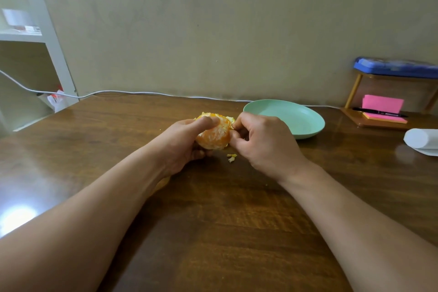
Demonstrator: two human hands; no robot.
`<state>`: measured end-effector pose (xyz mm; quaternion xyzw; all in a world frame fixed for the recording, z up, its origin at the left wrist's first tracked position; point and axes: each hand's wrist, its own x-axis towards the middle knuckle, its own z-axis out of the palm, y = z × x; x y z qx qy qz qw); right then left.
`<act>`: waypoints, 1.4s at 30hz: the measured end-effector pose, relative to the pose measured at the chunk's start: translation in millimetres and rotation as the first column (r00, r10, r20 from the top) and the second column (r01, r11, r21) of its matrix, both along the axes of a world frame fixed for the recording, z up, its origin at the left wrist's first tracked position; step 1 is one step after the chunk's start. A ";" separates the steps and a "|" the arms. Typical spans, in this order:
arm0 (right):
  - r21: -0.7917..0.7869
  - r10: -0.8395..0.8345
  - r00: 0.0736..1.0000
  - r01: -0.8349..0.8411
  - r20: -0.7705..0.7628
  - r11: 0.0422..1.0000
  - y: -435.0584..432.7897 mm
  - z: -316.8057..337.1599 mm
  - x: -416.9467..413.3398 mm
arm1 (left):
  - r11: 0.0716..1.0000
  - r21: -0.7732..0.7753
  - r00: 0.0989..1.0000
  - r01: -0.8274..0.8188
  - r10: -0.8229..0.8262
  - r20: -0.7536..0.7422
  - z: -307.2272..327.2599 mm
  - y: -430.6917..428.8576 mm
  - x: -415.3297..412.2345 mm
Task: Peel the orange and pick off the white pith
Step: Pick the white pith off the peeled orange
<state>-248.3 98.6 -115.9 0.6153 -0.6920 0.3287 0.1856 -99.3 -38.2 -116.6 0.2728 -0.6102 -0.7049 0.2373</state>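
Observation:
A mostly peeled orange point(215, 135), streaked with white pith, is held just above the wooden table. My left hand point(187, 142) wraps around its left side, thumb lying across the top. My right hand point(258, 140) touches the orange's right side, with the fingertips pinched together at its upper right edge on a bit of pith or peel. Some yellow peel still shows along the top rim of the orange. A small scrap of peel point(231, 157) lies on the table just below the fruit.
A pale green plate point(301, 121) stands right behind my right hand. At the far right are a wooden stand with pink sticky notes point(382, 104) and a pen point(379, 112), and a white roll point(420, 140). A white cable point(132, 93) runs along the wall.

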 end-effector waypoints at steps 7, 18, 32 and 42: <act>-0.044 -0.028 1.000 0.028 0.004 0.999 -4.5 -3.8 -4.1 | 0.999 -0.027 1.000 0.017 -0.017 -0.014 0.1 2.4 1.0; 0.206 -0.044 0.968 -0.009 0.249 0.979 -5.4 -14.1 -14.8 | 0.994 0.110 0.996 0.029 -0.019 -0.084 6.2 -14.0 11.8; -0.018 -0.027 0.947 0.034 0.321 0.999 -7.1 -5.5 2.2 | 0.992 0.115 0.993 0.049 -0.036 -0.108 0.8 -10.4 5.3; -0.013 0.004 0.995 -0.002 0.095 1.000 -3.5 -5.3 0.5 | 0.998 0.018 0.998 0.065 -0.064 -0.024 -2.8 -8.3 2.6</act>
